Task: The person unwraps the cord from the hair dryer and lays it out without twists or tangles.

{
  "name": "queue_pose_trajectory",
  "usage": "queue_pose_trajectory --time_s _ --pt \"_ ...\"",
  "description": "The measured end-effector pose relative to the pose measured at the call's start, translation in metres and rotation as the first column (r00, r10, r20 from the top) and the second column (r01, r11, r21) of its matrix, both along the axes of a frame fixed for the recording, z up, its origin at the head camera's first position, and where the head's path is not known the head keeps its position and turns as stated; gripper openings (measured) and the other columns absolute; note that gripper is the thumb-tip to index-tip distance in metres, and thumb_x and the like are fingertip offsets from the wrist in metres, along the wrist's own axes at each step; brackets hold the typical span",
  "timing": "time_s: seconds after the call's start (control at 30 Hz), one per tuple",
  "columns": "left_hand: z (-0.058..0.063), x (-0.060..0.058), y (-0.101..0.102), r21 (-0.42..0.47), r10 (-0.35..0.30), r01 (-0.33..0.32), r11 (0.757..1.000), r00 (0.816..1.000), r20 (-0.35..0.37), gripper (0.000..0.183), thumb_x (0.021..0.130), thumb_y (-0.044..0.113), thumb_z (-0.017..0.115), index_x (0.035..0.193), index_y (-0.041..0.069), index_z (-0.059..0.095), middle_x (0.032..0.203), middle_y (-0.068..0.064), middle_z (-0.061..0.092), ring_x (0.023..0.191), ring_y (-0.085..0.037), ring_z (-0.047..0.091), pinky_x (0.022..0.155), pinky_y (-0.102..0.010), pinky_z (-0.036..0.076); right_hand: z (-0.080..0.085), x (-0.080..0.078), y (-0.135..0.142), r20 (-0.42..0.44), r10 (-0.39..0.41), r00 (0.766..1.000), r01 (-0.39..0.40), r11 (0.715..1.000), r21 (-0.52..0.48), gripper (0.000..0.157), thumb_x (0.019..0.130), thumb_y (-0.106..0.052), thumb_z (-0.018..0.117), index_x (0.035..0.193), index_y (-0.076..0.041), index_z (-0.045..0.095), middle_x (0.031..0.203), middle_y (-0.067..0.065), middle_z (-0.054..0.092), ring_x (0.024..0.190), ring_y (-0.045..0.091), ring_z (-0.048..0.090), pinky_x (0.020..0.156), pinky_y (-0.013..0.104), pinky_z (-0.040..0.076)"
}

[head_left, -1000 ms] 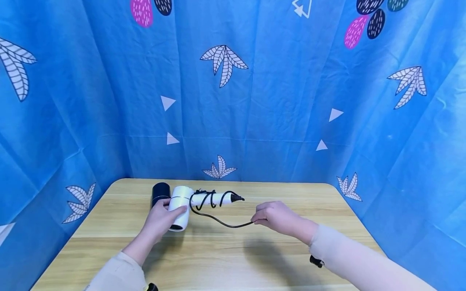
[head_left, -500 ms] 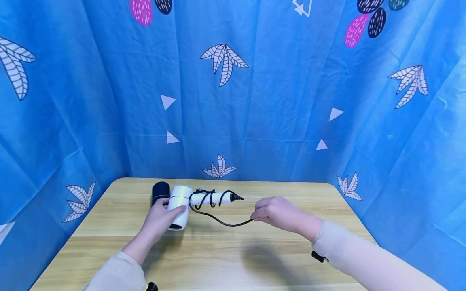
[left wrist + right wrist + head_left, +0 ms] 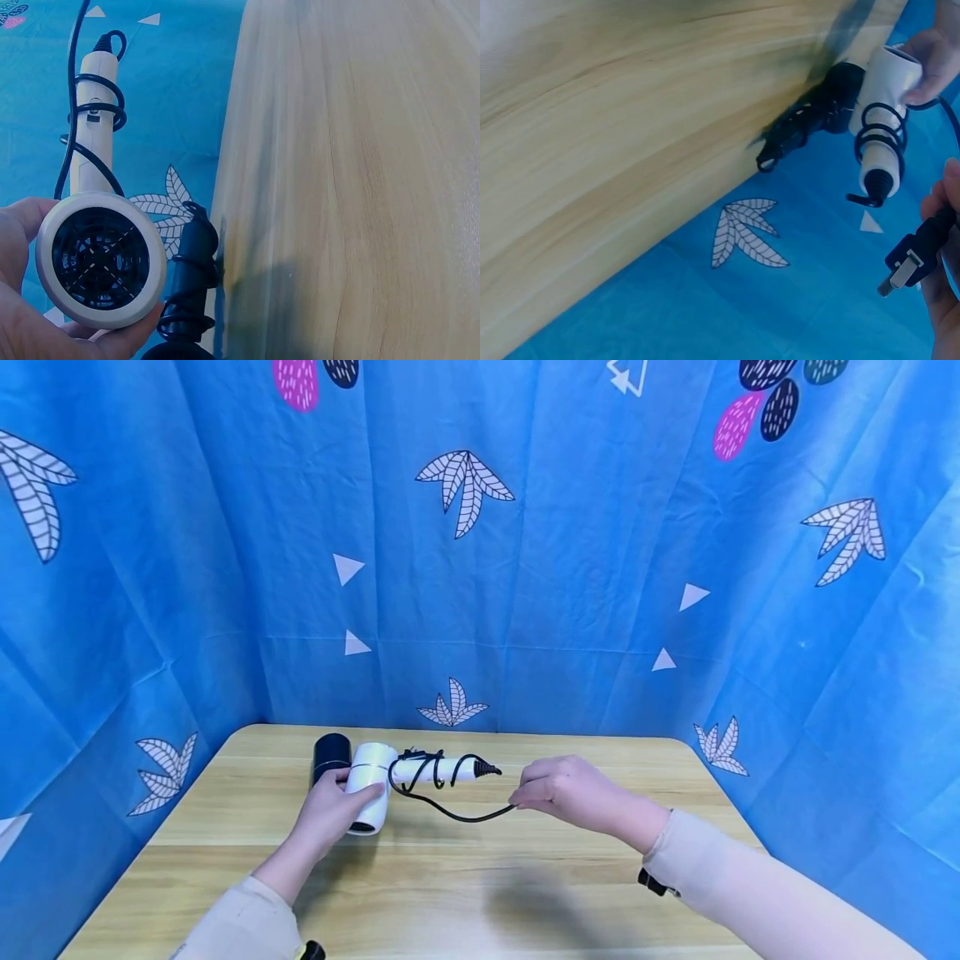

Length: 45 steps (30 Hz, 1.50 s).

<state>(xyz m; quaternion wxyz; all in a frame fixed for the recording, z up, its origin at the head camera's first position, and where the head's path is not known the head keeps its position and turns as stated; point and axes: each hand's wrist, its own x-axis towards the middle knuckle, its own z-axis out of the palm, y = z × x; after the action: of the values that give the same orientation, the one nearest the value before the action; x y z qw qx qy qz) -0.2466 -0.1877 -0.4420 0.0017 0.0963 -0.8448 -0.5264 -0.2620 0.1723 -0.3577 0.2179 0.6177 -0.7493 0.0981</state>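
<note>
Head view | left hand (image 3: 324,806) grips white hair dryer (image 3: 367,789) above far left of table (image 3: 420,902) | right hand (image 3: 564,789), to its right, pinches plug (image 3: 922,249) | cord (image 3: 459,817) apparently part-wrapped: several loops on handle (image 3: 447,770), stretch to plug loose

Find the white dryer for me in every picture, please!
Head: the white dryer is left of centre, below the middle.
Left wrist: left side, its round grille facing the camera.
Right wrist: upper right, its handle pointing down.
Shared landmark: the left hand holding it.
</note>
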Motion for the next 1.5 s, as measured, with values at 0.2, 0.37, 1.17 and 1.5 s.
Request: queue_pose_trajectory --time_s 0.2,0.37,1.17,1.5 --pt "0.000 0.000 0.000 -0.007 0.001 -0.001 1.000 1.000 0.006 0.094 0.089 0.049 0.072 0.149 -0.010 0.029 0.137 -0.033 0.049 0.121 -0.043 0.054 0.097 -0.055 0.049 0.006 0.001 -0.002 0.042 -0.003 0.999 0.003 1.000 -0.001 0.018 0.079 -0.006 0.084 0.095 -0.013 0.080 0.086 -0.006 0.070 0.078 0.003 0.065 0.075 0.012 0.053" --pt "-0.001 0.001 0.000 -0.004 0.007 -0.007 1.000 1.000 0.015 0.094 0.089 0.049 0.072 0.149 -0.009 0.030 0.137 -0.032 0.048 0.120 -0.043 0.053 0.098 -0.055 0.049 0.011 0.000 -0.002 0.075 -0.001 0.997 0.006 0.998 -0.063 0.019 0.077 -0.003 0.084 0.094 -0.010 0.079 0.084 -0.005 0.069 0.075 0.003 0.065 0.072 0.011 0.052" --pt "0.003 0.004 0.004 -0.012 0.011 -0.010 1.000 1.000 0.017 0.089 0.089 0.045 0.072 0.148 -0.008 0.031 0.138 -0.031 0.048 0.121 -0.043 0.053 0.097 -0.054 0.049 0.037 -0.010 -0.006 0.091 -0.065 0.994 0.083 0.974 -0.209 0.020 0.076 0.001 0.084 0.094 -0.008 0.079 0.086 -0.002 0.071 0.074 0.010 0.064 0.066 0.018 0.053" --pt "0.001 0.004 0.005 0.001 -0.005 0.005 1.000 1.000 -0.003 0.088 0.090 0.044 0.073 0.147 -0.009 0.032 0.135 -0.032 0.050 0.116 -0.041 0.058 0.091 -0.049 0.054 0.039 -0.014 -0.014 0.136 -0.104 0.985 0.138 0.952 -0.274 0.018 0.080 -0.002 0.081 0.097 -0.010 0.080 0.088 -0.003 0.072 0.074 0.008 0.063 0.064 0.018 0.051"
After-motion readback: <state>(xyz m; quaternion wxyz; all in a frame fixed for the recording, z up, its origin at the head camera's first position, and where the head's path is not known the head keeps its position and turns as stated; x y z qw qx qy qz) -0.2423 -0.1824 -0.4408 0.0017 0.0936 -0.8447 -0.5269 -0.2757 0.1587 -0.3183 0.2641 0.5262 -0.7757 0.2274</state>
